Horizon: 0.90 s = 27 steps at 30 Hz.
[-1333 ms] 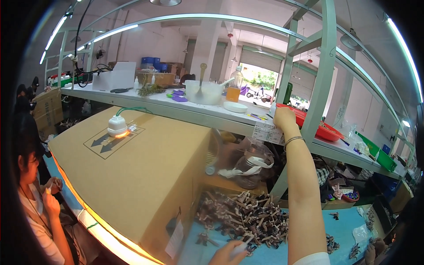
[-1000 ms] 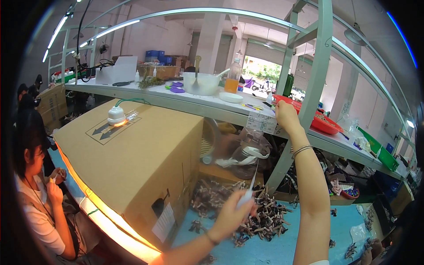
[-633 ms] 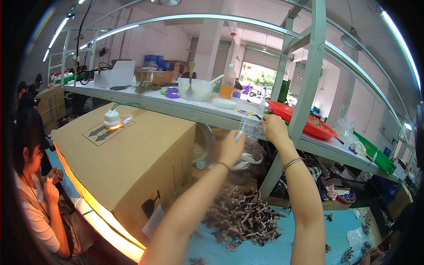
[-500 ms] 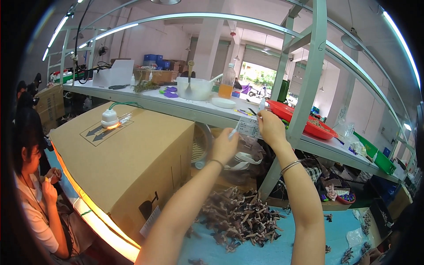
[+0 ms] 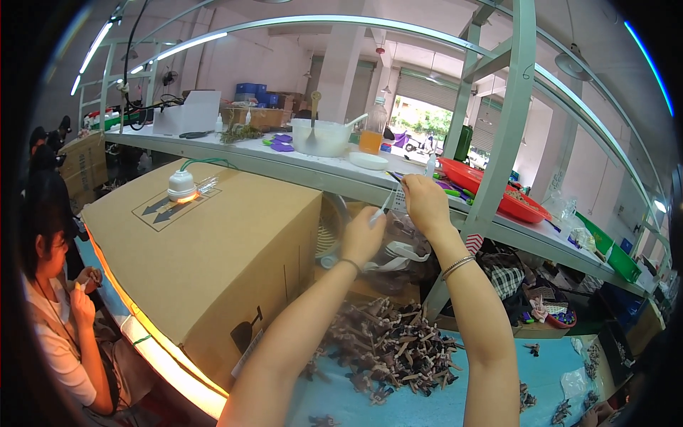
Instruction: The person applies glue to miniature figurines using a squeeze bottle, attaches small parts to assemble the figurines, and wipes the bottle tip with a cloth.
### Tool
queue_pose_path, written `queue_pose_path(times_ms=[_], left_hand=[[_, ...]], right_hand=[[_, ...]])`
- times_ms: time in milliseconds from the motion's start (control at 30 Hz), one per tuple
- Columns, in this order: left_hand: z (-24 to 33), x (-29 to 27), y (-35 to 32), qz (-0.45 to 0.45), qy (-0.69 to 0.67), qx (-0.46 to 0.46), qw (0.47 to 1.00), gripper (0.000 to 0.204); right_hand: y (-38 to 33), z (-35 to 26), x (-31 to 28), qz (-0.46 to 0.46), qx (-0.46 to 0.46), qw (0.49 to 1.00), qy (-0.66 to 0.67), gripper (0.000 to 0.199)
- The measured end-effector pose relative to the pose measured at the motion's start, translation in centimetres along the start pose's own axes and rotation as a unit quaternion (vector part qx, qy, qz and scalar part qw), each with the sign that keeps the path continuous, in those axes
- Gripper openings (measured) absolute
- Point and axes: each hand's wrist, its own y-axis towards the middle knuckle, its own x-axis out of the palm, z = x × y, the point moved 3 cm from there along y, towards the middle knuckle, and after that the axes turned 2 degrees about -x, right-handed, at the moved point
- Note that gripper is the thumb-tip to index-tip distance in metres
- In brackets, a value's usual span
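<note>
Left hand (image 5: 363,238) grips a white tool (image 5: 377,215), right hand (image 5: 427,203) pinches a dark stick (image 5: 393,176); this close, a slip could poke the other hand

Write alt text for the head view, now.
Raised close together before a shelf, the left hand holds a slim white tool and the right hand a thin dark stick. Below, small brownish figures lie heaped on a blue table; a lit lamp tops a big cardboard box at left.

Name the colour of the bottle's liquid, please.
The liquid is orange; the head view shows it.
</note>
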Motion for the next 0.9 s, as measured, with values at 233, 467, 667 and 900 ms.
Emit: queue_pose_path(times_ms=[233,467,667,900], left_hand=[[0.4,-0.1,-0.1,-0.005,0.003,-0.002,1.000,0.030],[0.3,0.0,-0.3,0.008,0.003,0.010,1.000,0.030],[0.1,0.2,-0.3,0.002,0.004,0.005,1.000,0.029],[-0.9,0.1,0.3,0.021,0.018,0.061,0.998,0.028]], right_hand=[[-0.3,-0.1,0.3,-0.009,-0.004,1.000,-0.010,0.010],[-0.3,-0.1,0.4,-0.012,-0.002,0.999,-0.046,0.008],[-0.2,0.4,1.0,-0.010,0.003,1.000,-0.028,0.008],[0.0,0.1,1.1,-0.016,-0.001,0.999,-0.039,0.008]])
